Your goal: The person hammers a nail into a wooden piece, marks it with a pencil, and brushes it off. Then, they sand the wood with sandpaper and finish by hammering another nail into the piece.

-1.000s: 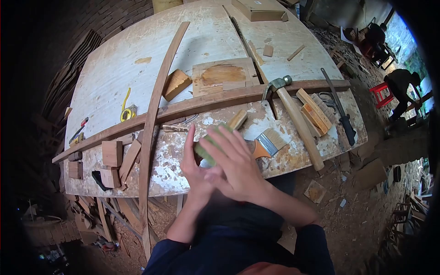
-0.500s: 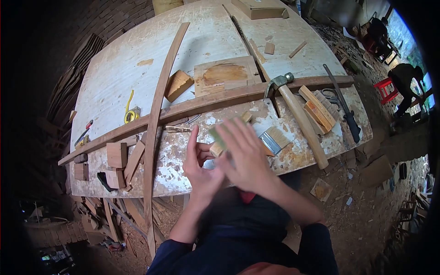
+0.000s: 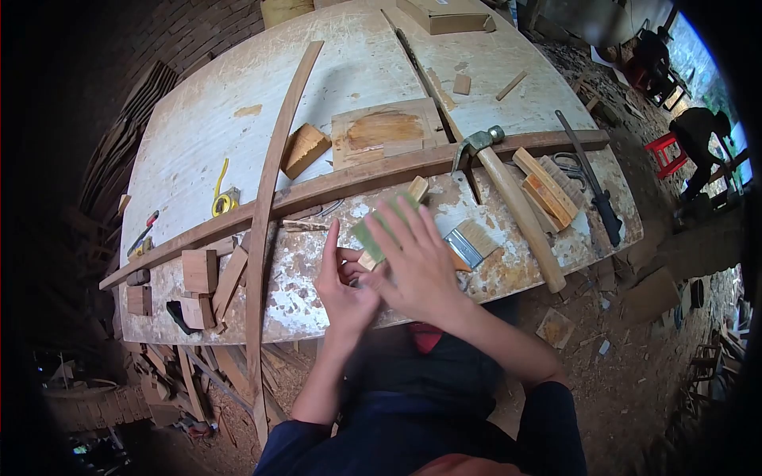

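Your left hand point(image 3: 343, 287) grips a small wooden stick point(image 3: 390, 222) from below, its forefinger pointing up, while your right hand point(image 3: 417, 266) lies flat with fingers spread, pressing a green sheet of sandpaper point(image 3: 369, 234) against that stick. Both sit over the near edge of the workbench point(image 3: 198, 127), a pale, glue-spattered board. Just right of the stick lies a paintbrush point(image 3: 470, 242), and past it a hammer point(image 3: 512, 198) resting on a long curved slat point(image 3: 357, 178) that crosses the bench behind the stick. A yellow tape measure point(image 3: 222, 198) lies well to the stick's left. Below the bench, the dirt floor point(image 3: 627, 349) is strewn with offcuts; brick wall point(image 3: 198, 28) behind.
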### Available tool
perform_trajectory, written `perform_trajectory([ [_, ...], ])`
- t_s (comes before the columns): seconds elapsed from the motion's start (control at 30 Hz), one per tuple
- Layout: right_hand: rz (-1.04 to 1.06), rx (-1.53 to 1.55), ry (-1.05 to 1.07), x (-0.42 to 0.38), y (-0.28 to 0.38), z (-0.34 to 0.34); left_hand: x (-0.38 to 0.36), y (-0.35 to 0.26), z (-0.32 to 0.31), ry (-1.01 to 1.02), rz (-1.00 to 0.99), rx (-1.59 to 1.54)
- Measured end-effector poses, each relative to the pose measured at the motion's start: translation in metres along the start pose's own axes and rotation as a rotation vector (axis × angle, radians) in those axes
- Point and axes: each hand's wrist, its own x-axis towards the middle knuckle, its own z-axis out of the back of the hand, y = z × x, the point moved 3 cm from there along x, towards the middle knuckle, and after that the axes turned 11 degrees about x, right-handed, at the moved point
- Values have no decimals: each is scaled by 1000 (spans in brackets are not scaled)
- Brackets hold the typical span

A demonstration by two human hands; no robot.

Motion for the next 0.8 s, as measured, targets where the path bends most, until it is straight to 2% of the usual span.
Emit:
perform_trajectory([
  [0.07,35,-15,11,-5,15,-7,1,0,3,0,10,-29],
  [0.2,-103,-126,-47,9,-41,13,7,-5,2,3,18,-44],
  [0.33,21,-39,45,-4,12,6,8,-18,6,61,-67,87],
  [0.43,-51,-121,25,-2,-17,19,3,-13,1,42,-27,-9],
  [0.47,-109,-97,50,-6,-26,18,2,-15,2,73,9,28],
  [0.53,-92,-138,55,-13,-25,14,2,-19,6,133,79,106],
  [0.63,-82,-184,85,-21,-26,7,0,-2,7,171,-223,308],
  [0.67,-94,-187,91,-23,-28,8,-1,3,5,148,-213,209],
  [0.77,-156,-223,72,-28,-22,6,-6,4,4,158,16,107],
  [0.8,-176,-243,60,-27,-18,6,-7,6,5,151,35,134],
])
